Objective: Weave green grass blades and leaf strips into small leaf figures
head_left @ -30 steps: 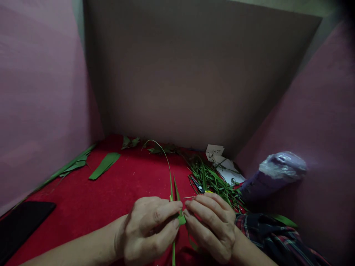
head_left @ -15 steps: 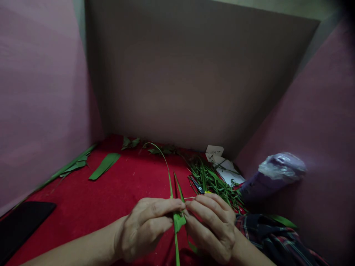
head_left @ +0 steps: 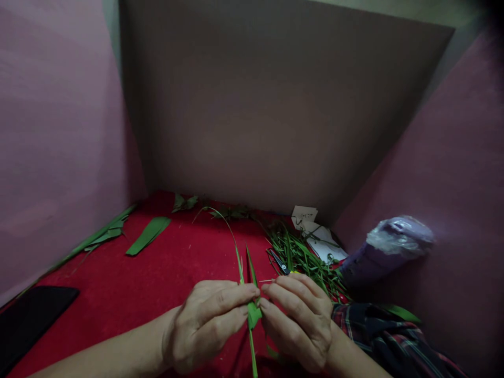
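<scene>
Stem ran toward you from the folded leaf, which sat between your hands over the red cloth. Your left hand, just left of the leaf, pinched it between thumb and fingers. Your right hand, just right of the leaf, was curled with its fingertips at the leaf's edge; whether they gripped it could not be told. Doing this well likely called for a light, steady left pinch close to the fold, so the layers did not slip, and for right fingertips pressing at the crease rather than pulling across the blade, which could probably split lengthwise. A plaid cloth lay to the leaf's right, past your right wrist, and a black flat thing well to its left. Beyond the leaf on the right came scissors, partly hidden by your hand, then a heap of cut blades; a broad leaf piece lay beyond it on the left. Farthest right of it leaned a purple object topped with clear plastic, and well beyond it were white papers
</scene>
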The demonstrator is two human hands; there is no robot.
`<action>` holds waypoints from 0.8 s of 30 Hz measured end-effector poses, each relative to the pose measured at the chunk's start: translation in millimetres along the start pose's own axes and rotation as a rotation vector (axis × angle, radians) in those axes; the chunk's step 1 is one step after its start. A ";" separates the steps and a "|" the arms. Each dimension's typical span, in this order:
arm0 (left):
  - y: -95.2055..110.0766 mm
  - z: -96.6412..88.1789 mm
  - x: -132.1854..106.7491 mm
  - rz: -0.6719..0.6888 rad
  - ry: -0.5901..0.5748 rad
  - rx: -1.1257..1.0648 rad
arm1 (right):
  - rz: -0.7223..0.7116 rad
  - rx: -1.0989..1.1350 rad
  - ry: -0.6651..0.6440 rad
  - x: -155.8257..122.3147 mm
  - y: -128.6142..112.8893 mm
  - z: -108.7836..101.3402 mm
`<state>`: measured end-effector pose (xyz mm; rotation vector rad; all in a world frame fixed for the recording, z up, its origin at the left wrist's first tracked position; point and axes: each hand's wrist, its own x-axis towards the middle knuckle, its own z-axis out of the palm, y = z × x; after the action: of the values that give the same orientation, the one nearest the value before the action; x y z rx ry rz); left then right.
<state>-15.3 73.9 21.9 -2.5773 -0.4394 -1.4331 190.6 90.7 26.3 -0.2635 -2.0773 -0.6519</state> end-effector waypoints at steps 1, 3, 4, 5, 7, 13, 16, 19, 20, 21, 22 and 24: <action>-0.5 0.5 -0.6 0.009 -0.005 -0.008 | -0.010 0.009 -0.008 -0.4 0.1 -0.1; -1.7 3.0 -3.0 0.021 -0.006 -0.016 | -0.022 0.024 -0.022 -1.7 0.4 0.3; -2.3 4.9 -4.9 0.016 -0.003 -0.015 | -0.025 0.028 -0.026 -2.5 0.6 0.9; -2.8 7.0 -6.8 0.003 -0.004 -0.010 | -0.025 0.031 -0.021 -3.3 0.8 1.9; -3.0 11.2 -9.5 -0.023 -0.007 0.003 | -0.023 0.044 -0.006 -4.6 1.1 4.6; 3.4 16.1 2.8 -0.430 -0.092 -0.210 | 0.284 0.332 -0.172 -0.5 0.6 12.4; 2.0 16.2 13.6 -0.973 -0.066 -0.613 | 0.622 0.583 -0.293 5.8 0.1 13.3; -3.6 15.1 21.7 -1.347 -0.085 -0.920 | 0.944 0.806 -0.403 8.3 0.1 14.5; -5.3 14.6 23.5 -1.405 -0.099 -0.965 | 1.027 0.889 -0.416 7.6 0.1 15.5; -6.6 14.0 24.8 -1.439 -0.112 -0.990 | 1.102 0.980 -0.418 6.1 0.1 16.9; -7.5 13.6 25.6 -1.457 -0.121 -1.006 | 1.170 1.074 -0.408 4.1 0.1 18.5; -8.0 13.0 26.1 -1.471 -0.118 -1.013 | 1.283 1.235 -0.377 0.0 0.1 21.8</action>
<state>5.5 89.7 37.2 -3.0029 -2.5994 -2.2090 175.2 102.6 16.7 -0.8642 -1.7483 1.4546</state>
